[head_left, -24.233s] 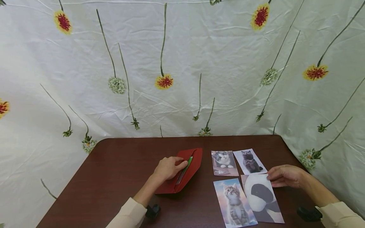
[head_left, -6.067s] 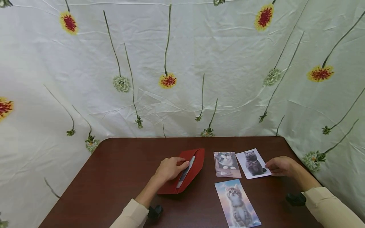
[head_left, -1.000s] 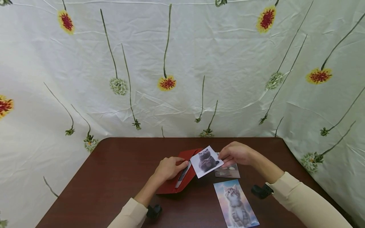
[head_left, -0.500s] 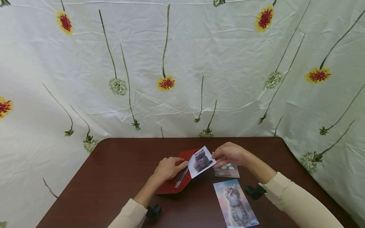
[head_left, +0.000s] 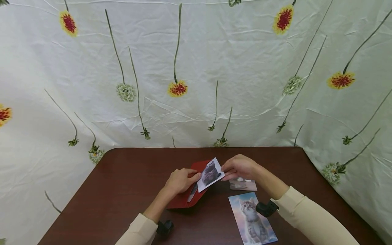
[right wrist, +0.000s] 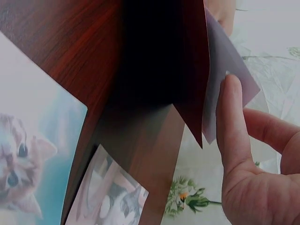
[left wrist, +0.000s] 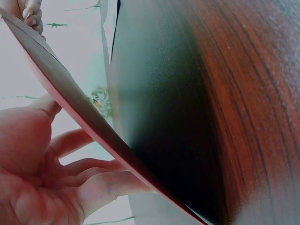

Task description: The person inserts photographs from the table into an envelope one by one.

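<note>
My left hand (head_left: 179,180) grips a red envelope (head_left: 180,201), thumb at its mouth, holding it tilted up from the table. In the left wrist view the fingers spread behind the envelope (left wrist: 79,108). A pale edge of some contents (head_left: 193,191) shows inside the mouth. My right hand (head_left: 242,166) pinches the right edge of a grey cat photo (head_left: 210,175), which overlaps the envelope's opening. Seen from the right wrist, that photo (right wrist: 229,61) stands close against the red flap, back side showing.
A tabby kitten photo (head_left: 252,217) lies on the dark wooden table (head_left: 128,190) near the front. Behind it lies a white-and-grey cat photo (head_left: 243,184), partly hidden by the right hand. A flowered white cloth (head_left: 196,112) hangs beyond the table.
The black-and-white photo left the table between the two oldest frames. The right hand has since carried the grey cat photo leftward to the envelope and tilted it. The left hand stays put.
</note>
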`<act>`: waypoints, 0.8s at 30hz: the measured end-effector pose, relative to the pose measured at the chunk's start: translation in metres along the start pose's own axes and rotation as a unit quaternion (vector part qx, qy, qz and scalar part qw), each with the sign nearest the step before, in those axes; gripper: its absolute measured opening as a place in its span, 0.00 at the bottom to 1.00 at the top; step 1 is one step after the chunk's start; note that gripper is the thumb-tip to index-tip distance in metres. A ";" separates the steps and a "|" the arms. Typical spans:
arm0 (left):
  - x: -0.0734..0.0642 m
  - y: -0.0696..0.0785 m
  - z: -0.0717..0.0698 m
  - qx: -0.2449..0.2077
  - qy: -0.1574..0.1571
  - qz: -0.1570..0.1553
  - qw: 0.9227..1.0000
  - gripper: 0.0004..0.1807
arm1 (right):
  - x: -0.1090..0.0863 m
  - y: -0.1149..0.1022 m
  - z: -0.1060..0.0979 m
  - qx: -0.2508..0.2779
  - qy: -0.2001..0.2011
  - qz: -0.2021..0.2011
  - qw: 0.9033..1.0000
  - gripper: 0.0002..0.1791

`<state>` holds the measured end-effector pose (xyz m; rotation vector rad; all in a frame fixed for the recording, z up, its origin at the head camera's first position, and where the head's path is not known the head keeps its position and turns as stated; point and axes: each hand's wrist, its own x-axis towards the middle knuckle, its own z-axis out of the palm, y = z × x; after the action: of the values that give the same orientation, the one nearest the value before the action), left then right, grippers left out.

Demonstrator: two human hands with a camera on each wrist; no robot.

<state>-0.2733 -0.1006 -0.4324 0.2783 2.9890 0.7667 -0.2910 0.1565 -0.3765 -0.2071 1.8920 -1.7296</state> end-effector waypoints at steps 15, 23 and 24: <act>0.001 0.000 0.001 0.006 -0.006 -0.012 1.000 0.26 | 0.009 0.001 0.022 0.001 0.002 0.017 1.000 0.16; 0.001 -0.001 0.001 0.007 -0.007 -0.008 1.000 0.27 | 0.011 -0.001 0.030 0.002 -0.005 0.023 1.000 0.15; 0.001 -0.001 0.001 0.006 -0.007 -0.009 1.000 0.27 | 0.012 -0.001 0.030 0.001 -0.004 0.025 1.000 0.15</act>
<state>-0.2745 -0.1008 -0.4336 0.2565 2.9799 0.7410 -0.2862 0.1244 -0.3791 -0.1643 1.8736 -1.6960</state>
